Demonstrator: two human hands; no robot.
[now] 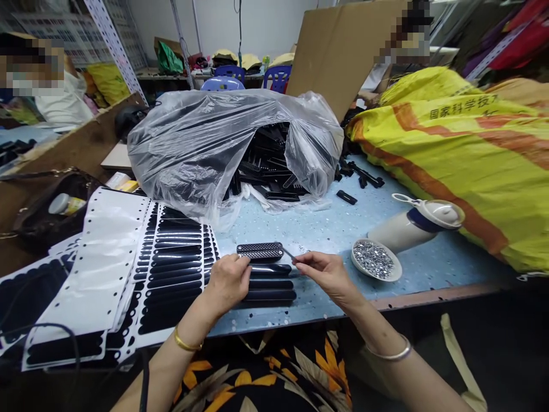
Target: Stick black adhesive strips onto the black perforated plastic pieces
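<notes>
My left hand [229,280] is closed, thumb and fingertips at the left end of a black two-bar piece with a grid pattern [259,250]. My right hand [328,274] pinches a thin dark pin-like tool [290,254], whose far tip reaches the right end of that patterned piece. Just below, smooth black strips [270,290] lie side by side on the blue speckled table [309,234]; my left hand hides their left ends. A white bowl [398,273] full of small shiny metal parts stands to the right of my right hand.
Behind, a clear plastic bag [193,137] spills black parts [270,160]. Sheets of black strips [171,269] and a white sheet [114,246] lie left. A pale lidded bottle [398,232] lies tilted by the bowl. A yellow sack [450,154] fills the right; cardboard [338,51] stands behind.
</notes>
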